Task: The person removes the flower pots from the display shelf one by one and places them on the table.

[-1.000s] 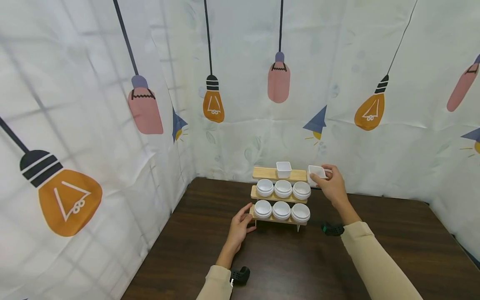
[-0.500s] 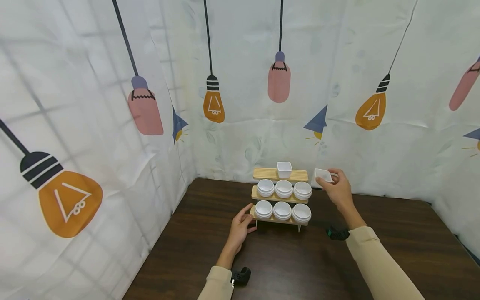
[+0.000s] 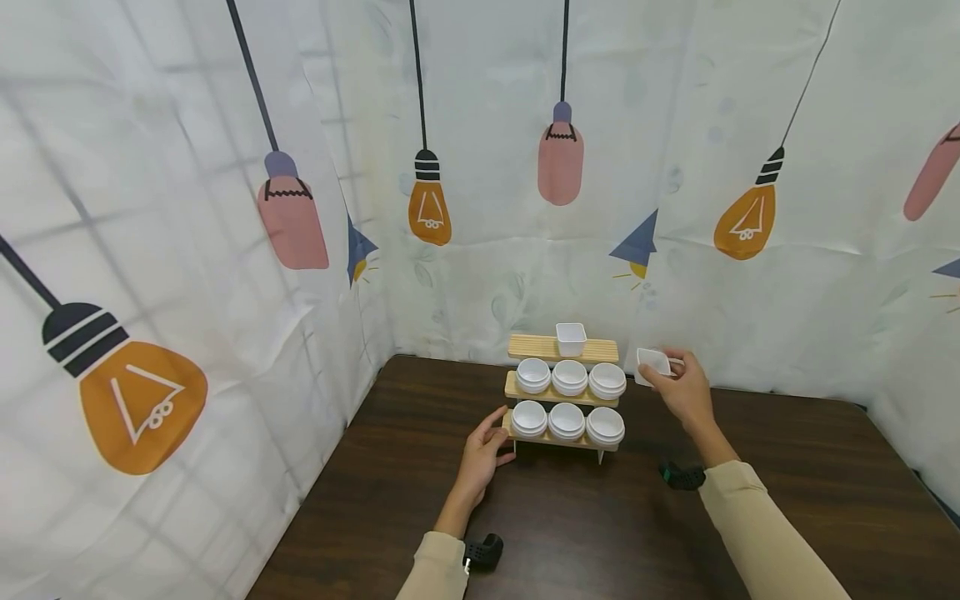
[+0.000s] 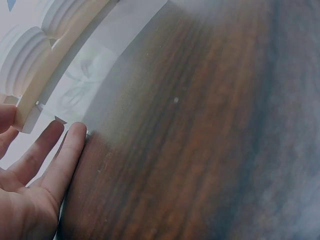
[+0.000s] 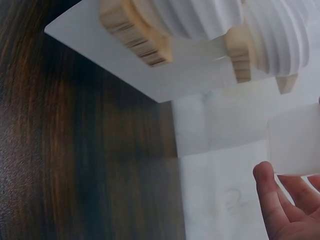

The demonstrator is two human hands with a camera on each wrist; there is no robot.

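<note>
My right hand [image 3: 681,390] pinches a small white square plastic cup [image 3: 652,362] between thumb and fingers, held in the air just to the right of the three-tier wooden rack [image 3: 564,392] and level with the gap between its top and middle shelves. In the right wrist view the same cup [image 5: 294,145] sits above my thumb [image 5: 267,192], with the rack's right end [image 5: 150,37] up and to the left of it. The cup's open mouth tilts towards me and to the left; it has no marked long axis. The free place nearest the cup is the right end of the top shelf [image 3: 600,348], which lies to the left of my grip and slightly farther away, beside the second white square cup [image 3: 571,338] standing at that shelf's middle. My left hand [image 3: 483,454] rests with relaxed fingers against the left end of the bottom shelf [image 3: 508,427], on the dark brown wooden table [image 3: 570,533]; in the left wrist view its fingers [image 4: 60,160] lie straight and grip nothing. The right hand is by far the nearer to the cup; the left is on the opposite side of the rack. The six white round ribbed bowls [image 3: 567,398] fill the two lower shelves.
</note>
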